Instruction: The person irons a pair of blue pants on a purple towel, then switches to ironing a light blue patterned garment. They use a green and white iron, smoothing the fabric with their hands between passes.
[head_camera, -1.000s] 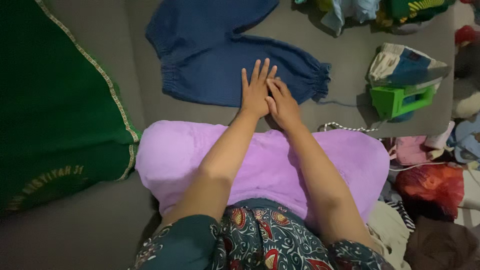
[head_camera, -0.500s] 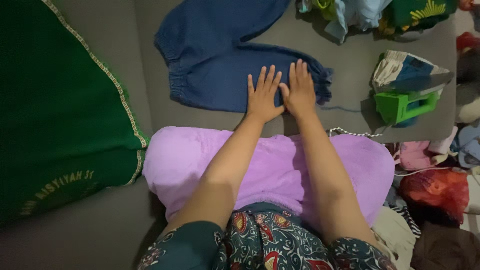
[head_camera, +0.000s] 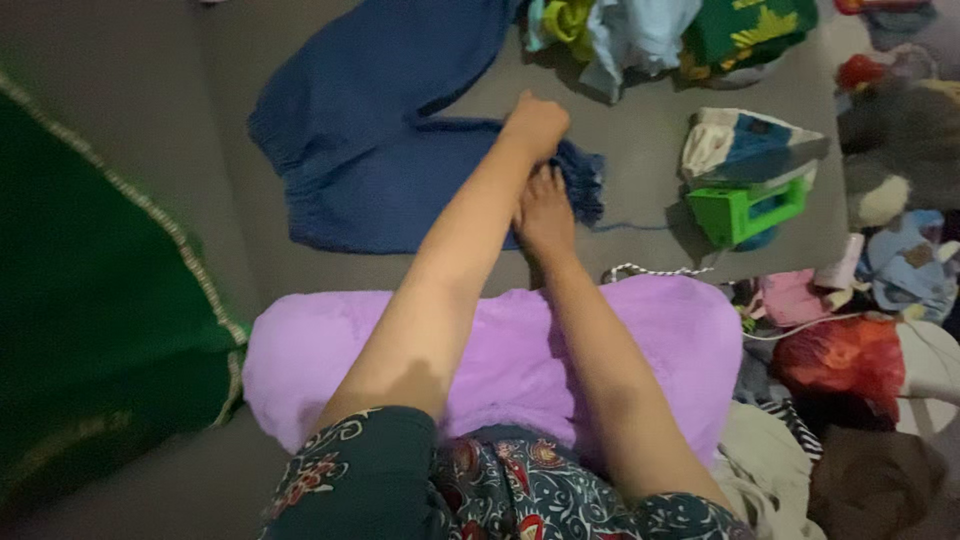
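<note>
At the gathered cuff of the dark blue trousers (head_camera: 380, 150), my left hand (head_camera: 537, 122) is clenched into a fist, seemingly pinching the hem, though I cannot tell how much cloth it grips; my right hand (head_camera: 545, 215) lies flat with fingers released, pressing the same leg down beside it. The trousers are spread on the grey floor mat (head_camera: 640, 250), one leg smoothed out under my hands, the other leg angled away and creased, so the smoothing looks only partly done, with folding not yet begun as far as I can judge. My forearms cross over a lilac fluffy cushion (head_camera: 300, 350) in my lap. To the right stands a green and white clothes iron (head_camera: 750, 185); beyond lies a heap of mixed laundry (head_camera: 660, 35), and left, a green cloth with gold trim (head_camera: 90, 330).
</note>
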